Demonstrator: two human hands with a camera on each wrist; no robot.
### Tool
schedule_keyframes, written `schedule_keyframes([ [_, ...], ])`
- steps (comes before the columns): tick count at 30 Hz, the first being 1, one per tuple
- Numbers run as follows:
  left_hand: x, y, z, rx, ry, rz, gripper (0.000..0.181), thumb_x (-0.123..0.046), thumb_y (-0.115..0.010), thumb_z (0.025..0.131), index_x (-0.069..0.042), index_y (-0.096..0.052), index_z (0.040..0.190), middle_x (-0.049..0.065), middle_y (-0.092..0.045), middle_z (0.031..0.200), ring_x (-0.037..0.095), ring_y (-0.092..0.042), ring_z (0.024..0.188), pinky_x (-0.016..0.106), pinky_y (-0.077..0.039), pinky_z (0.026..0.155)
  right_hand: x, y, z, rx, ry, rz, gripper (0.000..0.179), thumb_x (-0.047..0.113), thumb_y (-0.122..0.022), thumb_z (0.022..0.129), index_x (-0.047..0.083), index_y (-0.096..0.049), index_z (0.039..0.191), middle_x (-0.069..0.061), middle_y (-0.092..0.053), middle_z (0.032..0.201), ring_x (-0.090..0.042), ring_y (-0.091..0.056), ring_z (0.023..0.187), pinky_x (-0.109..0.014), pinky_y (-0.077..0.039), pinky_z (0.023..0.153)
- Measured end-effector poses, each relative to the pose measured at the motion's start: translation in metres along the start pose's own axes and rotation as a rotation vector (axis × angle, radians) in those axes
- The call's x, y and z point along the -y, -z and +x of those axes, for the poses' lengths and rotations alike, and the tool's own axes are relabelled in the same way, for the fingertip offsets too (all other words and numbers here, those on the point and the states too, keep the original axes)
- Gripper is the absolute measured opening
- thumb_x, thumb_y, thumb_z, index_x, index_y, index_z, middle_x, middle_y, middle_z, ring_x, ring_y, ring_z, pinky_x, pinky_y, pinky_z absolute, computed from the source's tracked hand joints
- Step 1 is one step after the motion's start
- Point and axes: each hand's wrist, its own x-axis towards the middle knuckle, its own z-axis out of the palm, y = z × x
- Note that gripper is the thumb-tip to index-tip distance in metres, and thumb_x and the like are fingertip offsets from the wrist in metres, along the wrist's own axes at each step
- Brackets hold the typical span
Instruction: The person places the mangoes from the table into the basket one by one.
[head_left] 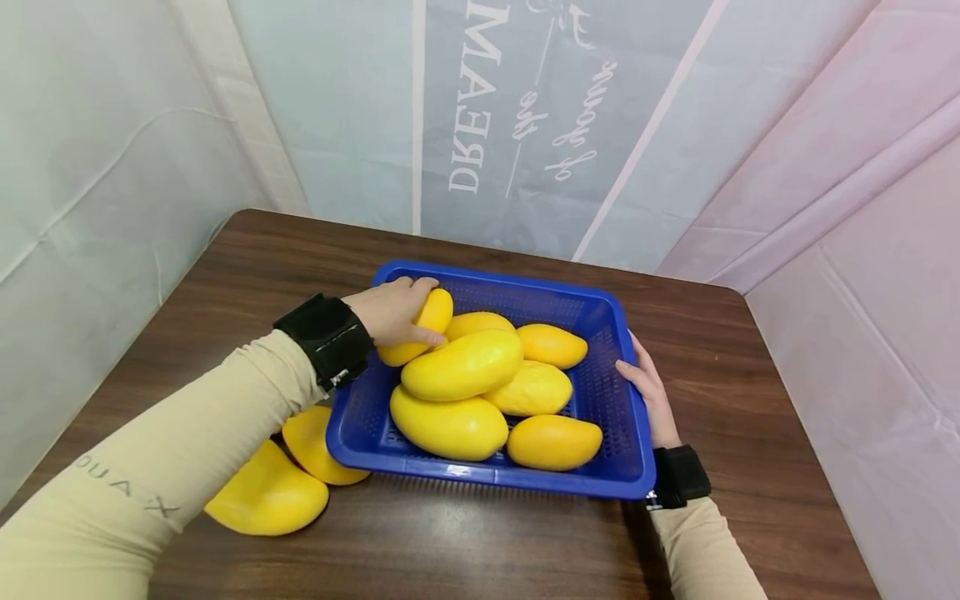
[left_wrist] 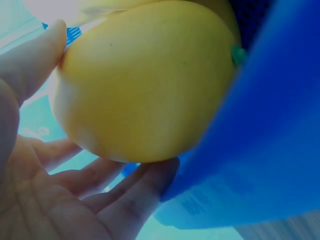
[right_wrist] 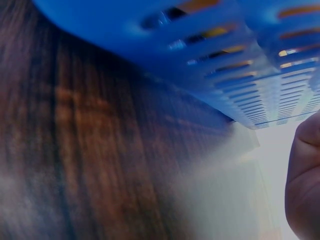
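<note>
A blue plastic basket [head_left: 540, 479] with slotted sides stands on the table, holding several yellow mangoes [head_left: 463, 367]. At its back left corner my left hand [head_left: 388, 310] reaches over the rim and holds a mango [head_left: 435, 313]. Thumb and fingers curve around this mango [left_wrist: 145, 85] in the left wrist view, where a small green stem tip shows at its end. My right hand [head_left: 651, 390] grips the basket's right side, thumb over the rim and fingers outside. The right wrist view shows the slotted basket wall [right_wrist: 240, 90] close up, with part of the hand at the right edge.
Yellow mangoes [head_left: 270, 492] lie on the dark wooden table [head_left: 450, 542] left of the basket, partly behind my left forearm. A printed grey and white cloth [head_left: 517, 125] hangs behind the table, and pale sheets [head_left: 885, 333] hang at both sides.
</note>
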Motion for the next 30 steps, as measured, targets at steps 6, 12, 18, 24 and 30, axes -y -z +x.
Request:
schedule_keyframes([
  [6,0.004,0.0,-0.013,-0.037,-0.029,-0.03,0.084,-0.045,-0.061,0.095,-0.001,-0.022,0.155,0.033,-0.033,0.15,0.042,-0.042,0.136,0.054,-0.038,0.111,-0.002,0.001,-0.002,0.003,0.0,0.014,0.057,0.021,-0.033,0.108,0.024,-0.01,0.16,-0.006,-0.027,0.156,-0.01,-0.058,0.119,-0.027,-0.055,0.092],
  [12,0.015,0.002,-0.027,-0.074,-0.063,-0.067,0.08,-0.043,-0.059,0.097,-0.005,-0.023,0.156,0.029,-0.031,0.151,0.042,-0.038,0.139,0.057,-0.037,0.111,-0.002,0.0,-0.003,0.002,0.003,0.013,0.057,0.021,-0.033,0.108,0.024,-0.01,0.16,-0.005,-0.028,0.156,-0.01,-0.059,0.119,-0.027,-0.055,0.092],
  [18,0.027,0.005,-0.037,-0.126,-0.08,-0.088,0.075,-0.044,-0.058,0.097,-0.007,-0.027,0.155,0.025,-0.036,0.149,0.042,-0.039,0.137,0.058,-0.038,0.11,-0.001,0.0,-0.002,-0.004,0.009,0.01,0.057,0.021,-0.033,0.108,0.024,-0.011,0.16,-0.004,-0.028,0.156,-0.009,-0.058,0.12,-0.025,-0.054,0.092],
  [24,0.04,0.005,-0.045,-0.146,-0.037,-0.1,0.072,-0.044,-0.054,0.099,-0.006,-0.027,0.155,0.026,-0.041,0.145,0.042,-0.042,0.133,0.06,-0.039,0.107,-0.001,0.0,-0.002,-0.003,0.001,0.016,0.057,0.021,-0.033,0.108,0.024,-0.01,0.16,-0.004,-0.029,0.155,-0.009,-0.058,0.119,-0.025,-0.054,0.092],
  [30,0.054,0.004,-0.053,-0.146,0.023,-0.087,0.069,-0.042,-0.048,0.102,-0.002,-0.027,0.154,0.031,-0.039,0.147,0.047,-0.04,0.135,0.065,-0.036,0.107,-0.001,0.0,-0.001,-0.007,-0.009,0.022,0.058,0.021,-0.034,0.108,0.025,-0.01,0.16,-0.003,-0.029,0.155,-0.009,-0.059,0.118,-0.025,-0.054,0.092],
])
